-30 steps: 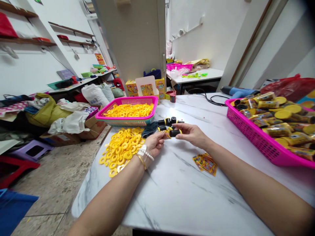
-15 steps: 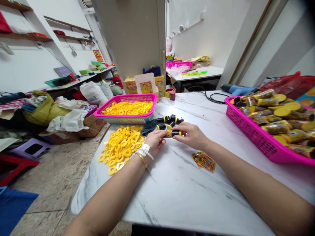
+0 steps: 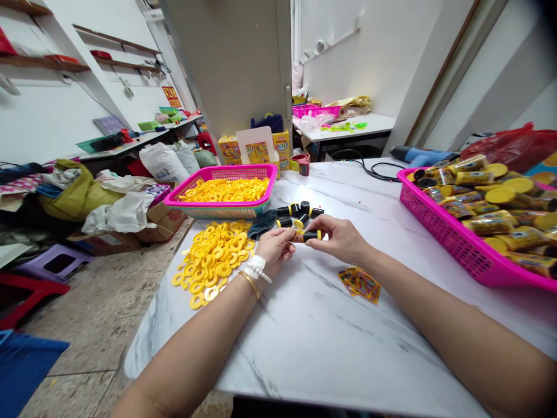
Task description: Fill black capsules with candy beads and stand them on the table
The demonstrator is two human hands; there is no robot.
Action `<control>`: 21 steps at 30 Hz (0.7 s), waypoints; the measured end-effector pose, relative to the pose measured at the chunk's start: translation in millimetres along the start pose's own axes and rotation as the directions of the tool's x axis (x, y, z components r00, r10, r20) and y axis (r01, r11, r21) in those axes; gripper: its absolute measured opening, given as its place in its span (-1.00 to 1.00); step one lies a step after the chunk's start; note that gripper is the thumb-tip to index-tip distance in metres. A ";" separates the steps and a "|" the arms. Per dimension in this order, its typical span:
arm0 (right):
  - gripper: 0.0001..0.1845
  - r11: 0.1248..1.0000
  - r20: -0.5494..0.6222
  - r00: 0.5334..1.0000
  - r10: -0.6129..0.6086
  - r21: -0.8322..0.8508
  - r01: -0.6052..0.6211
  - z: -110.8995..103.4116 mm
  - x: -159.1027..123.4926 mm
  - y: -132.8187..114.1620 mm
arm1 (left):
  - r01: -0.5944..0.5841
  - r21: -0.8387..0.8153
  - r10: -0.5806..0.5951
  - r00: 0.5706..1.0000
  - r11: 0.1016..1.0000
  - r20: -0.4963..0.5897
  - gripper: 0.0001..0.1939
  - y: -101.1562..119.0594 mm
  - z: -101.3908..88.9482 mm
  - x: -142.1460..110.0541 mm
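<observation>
1. Black cylinder (image 3: pixel 310 235), with a yellow band at one end, is held between the two hands just above or against the white table (image 3: pixel 322 337); which of these, I cannot tell.
2. Its long axis runs nearly from 9 to 3 o'clock, straight across the person's view, with the yellow band at 3.
3. At the 9 o'clock end, the left hand (image 3: pixel 275 248) pinches it between thumb and fingers, beside a colourful label patch (image 3: pixel 299 237). Whether that patch lies flat is too small to tell.
4. At the 3 o'clock end, the right hand (image 3: pixel 343 238) grips it, thumb on the near side, forefinger arched over the far side. The forefinger's tip is partly hidden.
5. Neither hand is nearer: both touch it, from opposite ends.
6. Around it, more dark cylinders (image 3: pixel 285 223) lie close by toward 11 and 12, loose yellow rings (image 3: pixel 213 261) spread toward 8 and 9, and printed stickers (image 3: pixel 360 284) sit at 4.
</observation>
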State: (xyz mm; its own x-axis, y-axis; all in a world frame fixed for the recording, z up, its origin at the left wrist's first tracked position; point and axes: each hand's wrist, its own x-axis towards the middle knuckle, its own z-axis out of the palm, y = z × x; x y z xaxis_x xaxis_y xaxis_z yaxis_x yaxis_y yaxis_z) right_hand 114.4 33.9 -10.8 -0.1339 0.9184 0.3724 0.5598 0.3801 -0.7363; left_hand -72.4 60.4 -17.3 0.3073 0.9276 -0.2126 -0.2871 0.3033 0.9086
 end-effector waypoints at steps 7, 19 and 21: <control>-0.74 1.000 -0.053 0.999 0.008 0.002 -0.008 -0.7 -1.6 -2.6 | -0.093 0.142 0.110 0.987 0.985 -0.118 -0.53 5.2 -2.4 2.2; -0.63 0.994 0.087 0.991 -0.099 0.050 0.095 -23.1 -5.4 -25.6 | -0.015 0.088 -0.007 0.970 0.996 0.243 -0.45 8.3 -7.8 6.4; -0.61 0.997 0.072 0.995 -0.075 -0.013 0.076 -26.1 -9.4 -26.0 | -0.055 0.087 0.030 0.964 0.995 0.262 -0.49 7.1 -3.4 2.6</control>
State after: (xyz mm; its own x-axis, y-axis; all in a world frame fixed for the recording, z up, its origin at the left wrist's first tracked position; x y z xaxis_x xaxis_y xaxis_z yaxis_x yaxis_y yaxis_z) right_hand 122.4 12.4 19.5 -0.2343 0.8928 0.3847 0.5584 0.4475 -0.6986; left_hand -76.7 65.8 -12.6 0.5257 0.8466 -0.0832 -0.2239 0.2320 0.9466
